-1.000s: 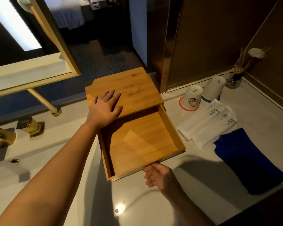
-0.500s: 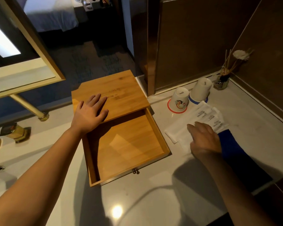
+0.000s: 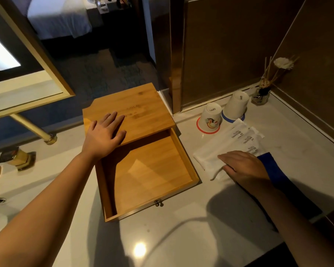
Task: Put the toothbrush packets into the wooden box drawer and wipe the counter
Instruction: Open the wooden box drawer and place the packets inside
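Note:
A wooden box stands on the white counter, its drawer pulled out toward me and empty, a small metal knob on its front. My left hand lies flat on the box lid with fingers straight. Right of the drawer lie several white toothbrush packets in an overlapping pile. My right hand rests on the near end of the pile, thumb at the edge of the lowest packet. A blue cloth lies under and behind that hand.
Two upturned white cups stand on coasters behind the packets. A reed diffuser sits in the back right corner. A sink with gold taps lies to the left, below a gold-framed mirror. The counter's front edge runs at lower right.
My right hand left the drawer front, went to the toothbrush packets and now sits lower on the pile's near end. The drawer stays open. My left hand has not moved on the lid.

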